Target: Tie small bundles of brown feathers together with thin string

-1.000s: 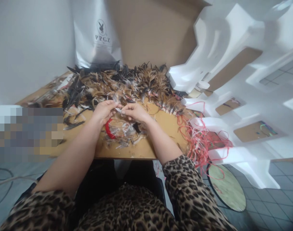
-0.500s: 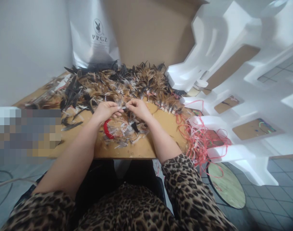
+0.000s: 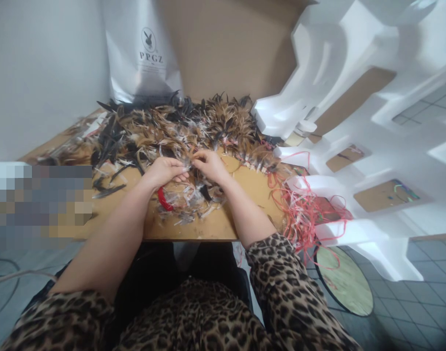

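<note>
Left hand (image 3: 167,171) and right hand (image 3: 209,166) closing fingertips on small feather tuft (image 3: 187,163) above tabletop (image 3: 254,195); blur hiding grip firmness. Loose pinch risking wisps slipping, tuft vanishing among similar scraps (image 3: 190,197) lying below. Red coil (image 3: 165,199) lying nearby, possibly snagging strands.

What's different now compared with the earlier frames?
The left hand and right hand have shifted slightly rightward over the table, the right one's fingertips also a little forward. Any change of grip is too blurred to tell. The feather pile, red band and red strings stayed put.
</note>
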Motion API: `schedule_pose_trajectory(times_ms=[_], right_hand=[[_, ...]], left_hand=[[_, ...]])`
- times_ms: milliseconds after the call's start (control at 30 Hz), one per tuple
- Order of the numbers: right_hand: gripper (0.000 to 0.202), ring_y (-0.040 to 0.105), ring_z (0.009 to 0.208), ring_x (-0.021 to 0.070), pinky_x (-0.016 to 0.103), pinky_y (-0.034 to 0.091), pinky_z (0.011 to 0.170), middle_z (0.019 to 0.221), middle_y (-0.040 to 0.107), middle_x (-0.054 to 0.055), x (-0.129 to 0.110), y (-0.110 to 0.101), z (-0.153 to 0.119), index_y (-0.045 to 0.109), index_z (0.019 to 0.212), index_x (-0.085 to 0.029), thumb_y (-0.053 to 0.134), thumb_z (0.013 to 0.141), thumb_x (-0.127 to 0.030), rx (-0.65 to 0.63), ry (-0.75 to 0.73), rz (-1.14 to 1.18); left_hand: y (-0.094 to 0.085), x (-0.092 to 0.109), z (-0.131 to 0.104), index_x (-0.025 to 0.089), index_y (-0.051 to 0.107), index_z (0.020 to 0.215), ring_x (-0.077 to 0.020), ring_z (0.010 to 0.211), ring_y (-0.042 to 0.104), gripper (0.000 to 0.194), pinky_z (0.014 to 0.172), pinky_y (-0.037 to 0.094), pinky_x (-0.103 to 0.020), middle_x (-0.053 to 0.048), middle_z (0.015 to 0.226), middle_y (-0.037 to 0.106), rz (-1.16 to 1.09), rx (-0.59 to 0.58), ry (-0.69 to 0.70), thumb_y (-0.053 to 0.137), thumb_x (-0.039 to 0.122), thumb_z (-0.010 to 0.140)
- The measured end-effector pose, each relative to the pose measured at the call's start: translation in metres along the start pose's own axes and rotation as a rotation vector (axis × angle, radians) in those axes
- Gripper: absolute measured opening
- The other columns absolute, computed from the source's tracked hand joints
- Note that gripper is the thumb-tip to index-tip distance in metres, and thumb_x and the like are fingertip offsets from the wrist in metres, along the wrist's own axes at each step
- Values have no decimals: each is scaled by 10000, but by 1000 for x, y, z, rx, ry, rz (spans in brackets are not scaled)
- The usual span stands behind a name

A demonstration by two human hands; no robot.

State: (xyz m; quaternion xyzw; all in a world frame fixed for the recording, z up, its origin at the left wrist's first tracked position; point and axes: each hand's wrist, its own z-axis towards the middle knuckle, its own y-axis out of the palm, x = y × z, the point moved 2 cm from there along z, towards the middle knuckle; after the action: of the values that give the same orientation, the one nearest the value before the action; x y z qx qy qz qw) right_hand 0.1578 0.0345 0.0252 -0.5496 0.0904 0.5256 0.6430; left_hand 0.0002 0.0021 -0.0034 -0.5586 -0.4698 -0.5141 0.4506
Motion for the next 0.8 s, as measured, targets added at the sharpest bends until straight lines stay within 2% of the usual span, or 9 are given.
schedule_pose_trajectory(times_ms=[67,233,367,500,567,667,800], right_hand=[[183,534,721,103,211,381,712,774,625,17,1,0,0,654,778,-113,499,729,-197,-12,-2,22],[214,516,639,91,210,378,634,709,624,13,12,-3,1,653,777,-105,552,725,-286,-5,80,64],[217,523,633,83,199,373,620,711,639,13,16,-1,-1,663,763,-116,576,715,-308,-62,145,18],[260,488,571,79,199,339,569,643,621,-3,10,8,-6,666,720,-144,601,696,-395,-188,170,-135],[262,475,562,93,214,322,554,623,612,3,7,13,-7,662,686,-164,641,653,-423,-208,175,-258],[152,475,575,107,230,317,564,632,619,21,7,18,-7,653,647,-172,642,651,-324,-193,168,-369],[144,479,572,84,210,345,579,635,611,6,10,11,-4,645,679,-141,567,694,-261,-160,167,-157]], left_hand=[[-2,0,1,95,658,648,-115,487,602,136,485,479,-186,-118,635,677,-15,30,5,724,208,612],[-14,7,3,97,640,636,-70,474,573,71,467,447,-142,-79,623,663,-211,286,64,676,153,661],[-22,9,4,102,622,682,-45,507,569,62,481,441,-118,-57,665,662,-400,409,77,646,157,697],[-22,7,5,101,617,719,-41,512,569,66,482,440,-113,-56,681,666,-440,395,58,648,154,694],[-20,6,5,99,617,719,-43,504,569,76,474,440,-115,-55,670,665,-427,369,57,654,159,689],[-19,5,5,101,612,707,-52,514,581,87,457,433,-114,-58,675,670,-412,351,38,662,169,684],[-19,4,5,105,607,713,-62,541,603,104,458,435,-117,-71,725,682,-402,374,17,670,179,677]])
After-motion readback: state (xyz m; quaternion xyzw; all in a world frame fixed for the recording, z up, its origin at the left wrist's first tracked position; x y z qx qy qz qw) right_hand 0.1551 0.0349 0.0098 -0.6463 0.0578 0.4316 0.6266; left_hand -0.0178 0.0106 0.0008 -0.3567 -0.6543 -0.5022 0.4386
